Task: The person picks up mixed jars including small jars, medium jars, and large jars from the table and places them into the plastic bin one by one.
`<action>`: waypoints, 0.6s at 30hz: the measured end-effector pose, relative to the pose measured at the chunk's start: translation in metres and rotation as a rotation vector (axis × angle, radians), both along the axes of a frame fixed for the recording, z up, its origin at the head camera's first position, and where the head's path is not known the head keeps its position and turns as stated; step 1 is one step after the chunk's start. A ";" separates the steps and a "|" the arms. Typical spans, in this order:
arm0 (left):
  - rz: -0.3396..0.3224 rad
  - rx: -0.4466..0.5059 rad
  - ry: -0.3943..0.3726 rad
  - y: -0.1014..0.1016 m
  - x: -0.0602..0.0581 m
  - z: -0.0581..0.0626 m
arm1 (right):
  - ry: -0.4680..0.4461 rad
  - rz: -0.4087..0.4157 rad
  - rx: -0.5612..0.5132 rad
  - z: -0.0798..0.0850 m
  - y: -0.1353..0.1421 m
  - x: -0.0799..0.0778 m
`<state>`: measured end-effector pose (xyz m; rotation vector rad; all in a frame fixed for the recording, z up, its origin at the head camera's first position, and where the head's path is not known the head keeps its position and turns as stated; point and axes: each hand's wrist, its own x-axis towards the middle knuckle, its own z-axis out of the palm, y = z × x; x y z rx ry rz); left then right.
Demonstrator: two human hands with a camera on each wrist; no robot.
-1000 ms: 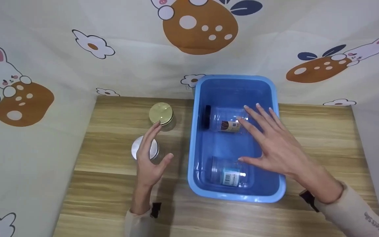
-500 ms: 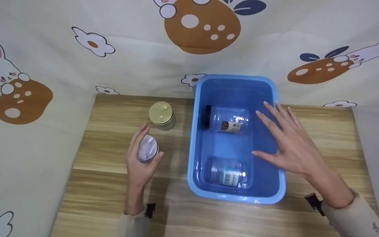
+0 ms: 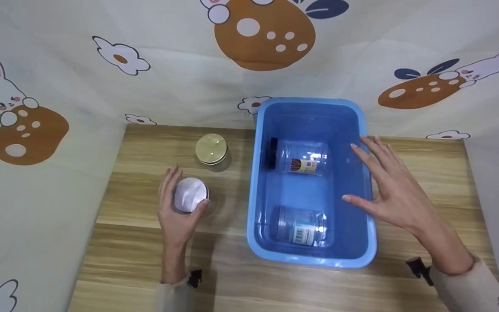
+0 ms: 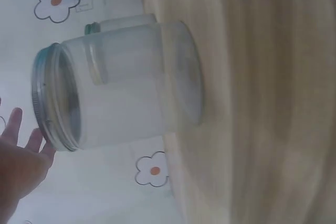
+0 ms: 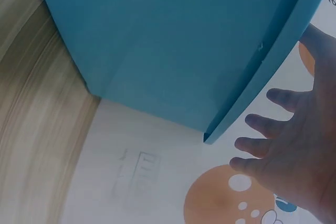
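My left hand [image 3: 176, 216] is beside a clear jar [image 4: 126, 87] with a silver screw lid [image 3: 191, 195]. Its fingers lie along the lid's left side and its thumb is at the right edge; a firm grip does not show. The jar stands upright on the table. Behind it stands another clear jar with a gold lid [image 3: 211, 148]. My right hand [image 3: 399, 193] hovers with spread fingers over the right rim of a blue plastic tub [image 3: 253, 190], holding nothing. Inside lie a clear jar with a black lid [image 3: 301, 157] and a second clear jar [image 3: 301, 225], both on their sides.
Wood-grain table [image 3: 128, 260] lies under everything. A pale curtain [image 3: 180, 86] printed with rabbits and orange fruit encloses the back and sides. The tub's high walls stand between the two hands.
My left hand has moved left and slightly down, from over the silver lid to around it. My right hand has drawn right, from above the tub's inside to its right rim.
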<state>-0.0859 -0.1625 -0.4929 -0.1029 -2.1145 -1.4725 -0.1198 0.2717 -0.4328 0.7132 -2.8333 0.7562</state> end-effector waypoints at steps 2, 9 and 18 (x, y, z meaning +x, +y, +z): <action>0.009 0.012 -0.020 -0.002 0.000 -0.004 | 0.000 -0.007 -0.010 -0.001 0.003 0.000; 0.033 0.038 -0.123 -0.004 0.003 -0.013 | 0.020 -0.003 -0.087 -0.006 0.013 0.001; 0.042 0.053 -0.174 -0.007 0.006 -0.022 | -0.079 -0.070 -0.123 -0.014 0.018 0.009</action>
